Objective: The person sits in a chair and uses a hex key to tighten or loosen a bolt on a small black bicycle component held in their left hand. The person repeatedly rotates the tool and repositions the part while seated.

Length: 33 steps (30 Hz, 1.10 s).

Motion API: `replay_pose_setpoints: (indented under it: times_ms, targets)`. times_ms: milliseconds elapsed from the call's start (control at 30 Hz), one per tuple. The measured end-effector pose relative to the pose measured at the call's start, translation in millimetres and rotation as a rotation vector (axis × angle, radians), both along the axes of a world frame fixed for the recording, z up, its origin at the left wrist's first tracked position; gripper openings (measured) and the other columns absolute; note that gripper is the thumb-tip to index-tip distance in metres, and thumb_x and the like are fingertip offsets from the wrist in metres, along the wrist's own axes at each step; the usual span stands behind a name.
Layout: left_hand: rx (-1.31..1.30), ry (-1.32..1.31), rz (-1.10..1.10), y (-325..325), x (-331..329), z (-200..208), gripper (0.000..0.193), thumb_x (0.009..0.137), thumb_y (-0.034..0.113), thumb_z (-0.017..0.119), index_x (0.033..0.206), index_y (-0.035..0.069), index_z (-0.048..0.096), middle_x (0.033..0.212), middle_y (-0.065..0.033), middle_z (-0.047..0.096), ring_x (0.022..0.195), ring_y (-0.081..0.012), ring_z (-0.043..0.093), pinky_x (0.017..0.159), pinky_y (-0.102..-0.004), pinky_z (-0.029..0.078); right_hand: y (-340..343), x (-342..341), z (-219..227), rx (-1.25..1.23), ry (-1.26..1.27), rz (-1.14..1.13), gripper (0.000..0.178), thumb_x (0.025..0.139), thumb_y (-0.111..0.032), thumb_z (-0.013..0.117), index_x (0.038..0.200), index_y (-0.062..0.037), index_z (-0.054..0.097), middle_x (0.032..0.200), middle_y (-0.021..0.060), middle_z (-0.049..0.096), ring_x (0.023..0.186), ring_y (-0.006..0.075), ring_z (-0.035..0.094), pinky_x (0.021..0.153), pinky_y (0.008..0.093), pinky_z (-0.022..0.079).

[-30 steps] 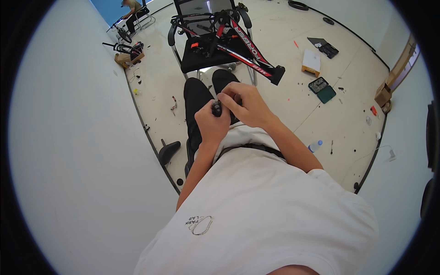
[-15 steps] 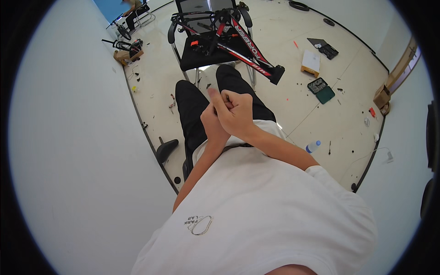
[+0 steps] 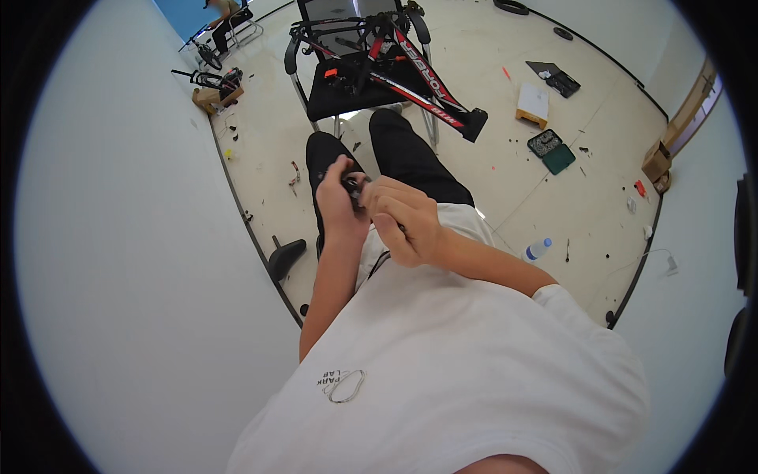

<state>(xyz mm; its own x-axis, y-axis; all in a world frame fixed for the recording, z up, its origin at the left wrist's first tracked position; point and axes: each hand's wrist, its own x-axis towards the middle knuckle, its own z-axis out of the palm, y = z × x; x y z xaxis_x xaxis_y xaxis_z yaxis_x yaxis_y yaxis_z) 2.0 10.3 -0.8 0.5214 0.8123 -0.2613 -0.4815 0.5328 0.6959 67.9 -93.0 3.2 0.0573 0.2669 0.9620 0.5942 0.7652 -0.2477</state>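
Observation:
Above my lap, my left hand [image 3: 339,207] is closed around a small dark metallic part [image 3: 352,186], thumb up along its side. My fingers cover much of it, so its exact kind does not show. Close against it on the right is my right hand [image 3: 407,221], curled into a fist. A dark bit shows between its fingers and thumb, too small to name. Past my knees a black and red bicycle frame [image 3: 430,83] lies across the black seat of a chair [image 3: 335,103], its head tube jutting out over the right side.
A bicycle saddle [image 3: 286,259] lies on the floor by the left wall. To the right are an opened green tool case [image 3: 559,159], a black case [image 3: 564,84], a white and yellow box [image 3: 532,104] and a water bottle [image 3: 538,250]. At far left, a person [image 3: 224,16] sits near bicycles.
My hands were clasped together, one over the other. Now the left has shifted left, showing the dark part, and the right has dropped slightly toward me.

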Motion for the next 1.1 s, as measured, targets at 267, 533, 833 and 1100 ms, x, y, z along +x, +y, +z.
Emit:
replay_pose_setpoints:
  times_ms: [267,533,833,1100]
  targets:
    - [0.000,-0.276,0.096,20.6,-25.6,17.4,0.015,0.091,0.021,0.058,0.086,0.010,0.048,0.058,-0.0014,0.047,0.050,-0.0117,0.045,0.047,-0.0271,0.039,11.0,3.8,4.4,-0.363,0.824,0.495,0.030,0.102,-0.022,0.040,0.087,0.0004,0.052,0.099,0.0170,0.064,0.088,0.0242,0.063,0.080,0.0384,0.051]
    - [0.597,0.156,-0.240,-20.3,-1.9,7.7,0.018,0.091,0.018,0.057,0.085,0.001,0.060,0.053,-0.0022,0.051,0.040,-0.0120,0.045,0.039,-0.0267,0.036,43.0,84.7,-44.4,-0.972,1.123,1.071,0.029,0.102,-0.033,0.040,0.087,-0.0117,0.051,0.084,0.0083,0.063,0.059,0.0150,0.051,0.054,0.0275,0.039]
    - [0.554,0.404,-0.152,-2.7,3.6,-20.2,0.021,0.088,0.016,0.057,0.080,-0.003,0.061,0.056,-0.0050,0.056,0.042,-0.0108,0.050,0.035,-0.0276,0.037,21.8,52.6,36.4,-0.592,-0.326,-0.446,0.014,0.093,-0.015,0.052,0.089,-0.0020,0.054,0.066,0.0166,0.055,0.063,0.0365,0.055,0.054,0.0448,0.041]
    - [0.091,0.019,-0.093,44.5,-21.7,-6.1,0.016,0.090,0.023,0.055,0.085,0.008,0.054,0.053,-0.0022,0.047,0.045,-0.0125,0.044,0.045,-0.0262,0.038,-9.4,6.5,16.4,-0.287,-0.604,-0.231,0.014,0.081,-0.011,0.067,0.080,-0.0056,0.054,0.071,0.0048,0.050,0.059,0.0183,0.056,0.047,0.0318,0.043]
